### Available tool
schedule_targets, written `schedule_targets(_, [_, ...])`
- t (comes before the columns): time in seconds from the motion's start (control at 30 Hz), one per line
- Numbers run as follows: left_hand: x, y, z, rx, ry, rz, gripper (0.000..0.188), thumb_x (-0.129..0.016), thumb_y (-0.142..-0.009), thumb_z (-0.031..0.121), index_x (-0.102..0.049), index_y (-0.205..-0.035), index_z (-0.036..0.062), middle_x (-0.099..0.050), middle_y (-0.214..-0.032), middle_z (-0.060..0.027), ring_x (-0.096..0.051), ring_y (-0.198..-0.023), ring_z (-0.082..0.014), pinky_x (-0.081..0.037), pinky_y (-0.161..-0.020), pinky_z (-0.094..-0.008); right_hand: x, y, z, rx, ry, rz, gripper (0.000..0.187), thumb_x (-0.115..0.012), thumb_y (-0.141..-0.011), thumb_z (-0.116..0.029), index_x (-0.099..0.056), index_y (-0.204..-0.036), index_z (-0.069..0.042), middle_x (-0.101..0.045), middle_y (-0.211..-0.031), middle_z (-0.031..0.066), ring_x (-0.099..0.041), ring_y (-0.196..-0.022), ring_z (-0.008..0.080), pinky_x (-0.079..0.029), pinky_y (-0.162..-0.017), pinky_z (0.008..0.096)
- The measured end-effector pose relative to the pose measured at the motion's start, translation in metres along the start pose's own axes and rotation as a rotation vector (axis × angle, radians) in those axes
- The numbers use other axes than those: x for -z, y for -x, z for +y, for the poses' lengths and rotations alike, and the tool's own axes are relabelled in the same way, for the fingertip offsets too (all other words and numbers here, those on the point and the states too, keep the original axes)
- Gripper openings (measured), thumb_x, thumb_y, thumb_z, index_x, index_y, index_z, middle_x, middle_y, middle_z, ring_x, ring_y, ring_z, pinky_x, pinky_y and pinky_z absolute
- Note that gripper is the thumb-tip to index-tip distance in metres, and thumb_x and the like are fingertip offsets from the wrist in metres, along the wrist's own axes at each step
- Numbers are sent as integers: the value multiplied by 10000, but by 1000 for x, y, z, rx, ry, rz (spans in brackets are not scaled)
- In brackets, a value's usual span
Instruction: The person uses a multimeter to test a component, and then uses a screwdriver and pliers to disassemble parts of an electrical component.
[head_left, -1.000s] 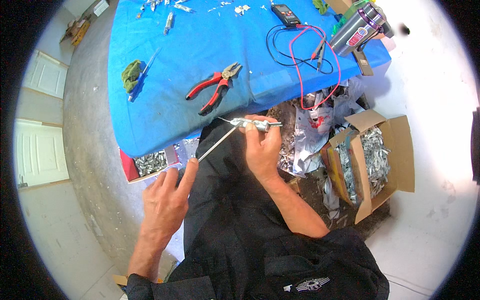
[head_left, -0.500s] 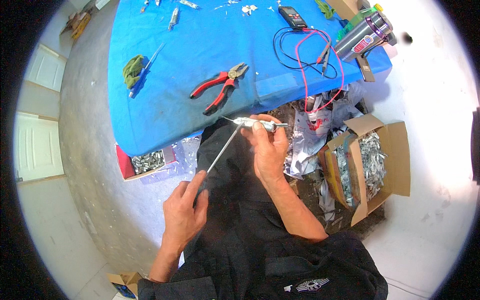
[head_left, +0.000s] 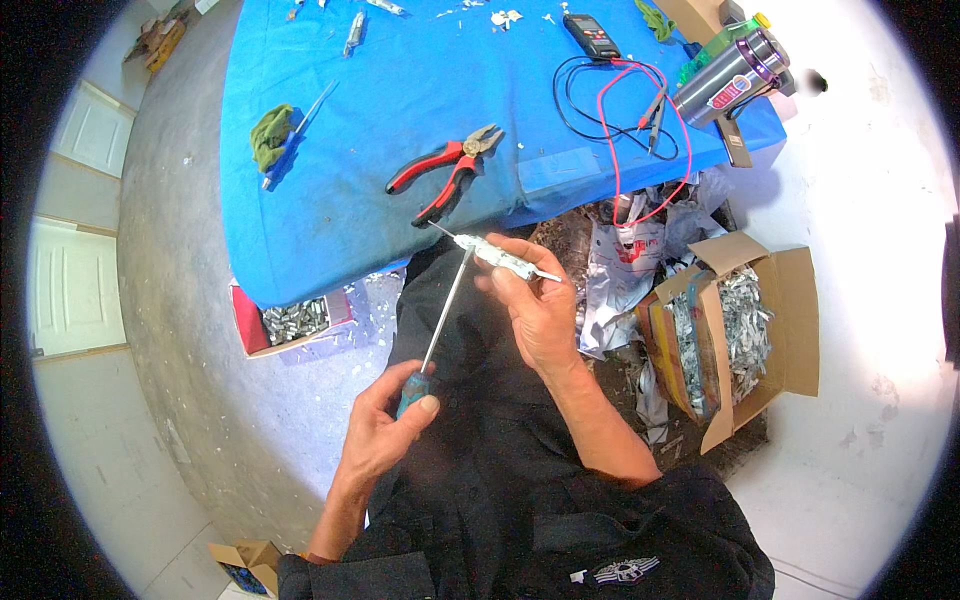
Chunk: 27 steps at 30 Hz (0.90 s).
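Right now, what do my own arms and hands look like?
Your left hand and right hand are ungloved, with no watch or bracelet visible. Both forearms show bare beyond black fabric sleeves. A pale winged emblem marks the black fabric garment.

Room between rag (head_left: 270,138) and pliers (head_left: 468,158) (obstacles)

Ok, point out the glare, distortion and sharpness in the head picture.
Head view: glare bleaches the smooth white surface at right; same view, the grey concrete floor curves along its left border; same view, the teal-handled metal screwdriver looks fairly sharp.
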<state>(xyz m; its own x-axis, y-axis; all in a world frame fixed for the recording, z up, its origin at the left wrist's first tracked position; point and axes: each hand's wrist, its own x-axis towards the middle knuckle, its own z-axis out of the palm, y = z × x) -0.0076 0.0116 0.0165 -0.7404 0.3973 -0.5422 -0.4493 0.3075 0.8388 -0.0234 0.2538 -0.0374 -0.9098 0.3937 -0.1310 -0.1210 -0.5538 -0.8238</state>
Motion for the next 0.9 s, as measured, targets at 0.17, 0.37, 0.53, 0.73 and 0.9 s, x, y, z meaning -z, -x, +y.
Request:
schedule_targets(0.17, [0,5,-4,50,85,32,429,-787,-949,157,-684,-1340,14,-697,-957,-5,-647,-825,-119,-552,-781,-287,12,3,-8,-26,74,-186,431,-645,-1023,-30,-550,-1438,41,-641,-1405,156,-651,-1257,231,-596,-1032,398])
schedule_targets(0.37, [4,0,-5,-207,-287,79,434,-793,-898,121,-700,-1301,-11,-783,-1083,-146,-750,-979,-223,-578,-896,-354,27,1,-18,-181,169,-251,438,-624,-1018,-41,-540,-1440,42,-655,-1351,142,-664,-1229,222,-590,-967,371])
schedule_targets(0.53, [5,2,7,-275,-367,42,417,-792,-896,134,-713,-1279,-11,-779,-1165,-194,-760,-1069,-270,-570,-934,-368,26,-6,-28,-253,296,-263,461,-628,-1018,-87,-515,-1440,62,-672,-1154,101,-674,-971,166,-552,-749,294])
schedule_targets(0.73, [12,6,3,-254,-334,-17,439,-793,-906,158,-700,-1298,-18,-781,-1083,-149,-747,-981,-227,-578,-885,-355,11,-1,-44,-263,580,-326,376,-599,-1051,-127,-571,-1393,27,-682,-966,59,-663,-788,147,-522,-678,316])
schedule_targets(0.9, [22,11,1,19,5,-167,442,-735,-981,191,-655,-1370,-2,-743,-947,-78,-672,-816,-128,-539,-714,-282,5,2,-49,-66,934,-377,309,-586,-1066,-165,-606,-1330,-5,-639,-834,38,-594,-737,109,-510,-677,310])
